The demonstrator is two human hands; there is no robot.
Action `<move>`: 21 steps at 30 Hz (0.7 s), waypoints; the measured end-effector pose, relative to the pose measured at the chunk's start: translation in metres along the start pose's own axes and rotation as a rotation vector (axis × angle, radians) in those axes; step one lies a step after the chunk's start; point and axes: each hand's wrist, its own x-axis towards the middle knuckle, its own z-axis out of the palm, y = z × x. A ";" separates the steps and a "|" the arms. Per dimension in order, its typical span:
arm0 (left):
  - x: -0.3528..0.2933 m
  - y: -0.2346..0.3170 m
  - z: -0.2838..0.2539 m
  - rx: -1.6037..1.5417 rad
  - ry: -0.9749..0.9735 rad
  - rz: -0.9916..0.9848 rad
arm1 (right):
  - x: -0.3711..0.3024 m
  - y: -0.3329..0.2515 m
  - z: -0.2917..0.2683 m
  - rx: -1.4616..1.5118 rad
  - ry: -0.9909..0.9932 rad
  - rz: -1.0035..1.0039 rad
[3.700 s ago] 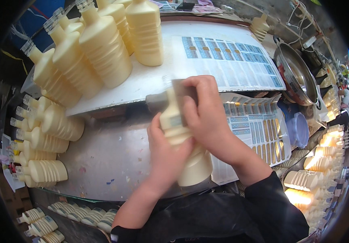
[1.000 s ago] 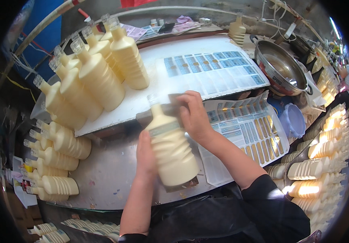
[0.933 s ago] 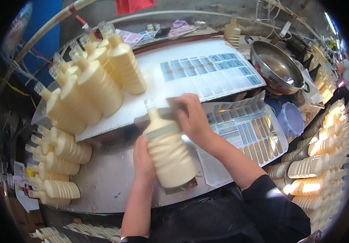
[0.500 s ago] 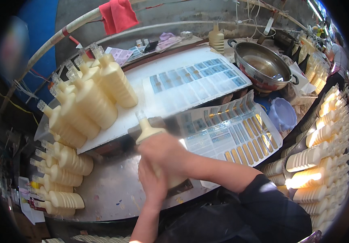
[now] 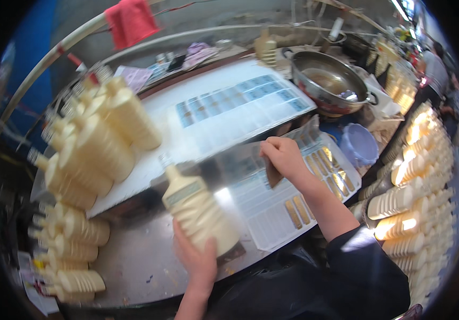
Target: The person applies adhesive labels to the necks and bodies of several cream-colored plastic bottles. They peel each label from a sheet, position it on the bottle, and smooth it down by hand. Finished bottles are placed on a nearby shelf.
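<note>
While the left hand steadies the cream bottle: it slants over the metal surface, neck toward the white board, base near a dark block.
Left hand: curled partway round the bottle's lower side, thumb toward the front, some fingers hidden.
Right hand: closed, pinching a dark flat piece, apart from the bottle and above the gold-label sheet.
Blue-grey band: across the bottle's shoulder; too blurred to tell whether its edges lie flat.
Roll risk: the hold is low and one-handed, so pressure high on the shoulder could turn the bottle.
Band risk: an uneven or angled stroke of the flat piece might crease or lift it.
Sheet risk: a low sweep by the right hand could catch and drag the sheet.
Standing bottles: crowded together; a knock from the slanted neck could topple several.
</note>
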 end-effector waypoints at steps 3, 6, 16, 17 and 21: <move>-0.003 -0.003 -0.001 -0.005 -0.001 0.025 | 0.020 0.038 -0.020 -0.394 0.462 -0.368; -0.003 -0.007 0.002 -0.007 0.011 0.054 | 0.048 0.059 -0.048 -0.642 0.575 -0.397; -0.005 -0.012 0.004 -0.123 0.059 0.085 | 0.067 0.080 -0.076 -0.943 0.323 -0.303; -0.005 -0.011 0.006 -0.164 0.073 0.089 | 0.069 0.088 -0.079 -0.959 0.417 -0.413; -0.009 -0.020 0.006 -0.270 0.062 -0.048 | 0.071 0.108 -0.092 -1.036 0.337 -0.488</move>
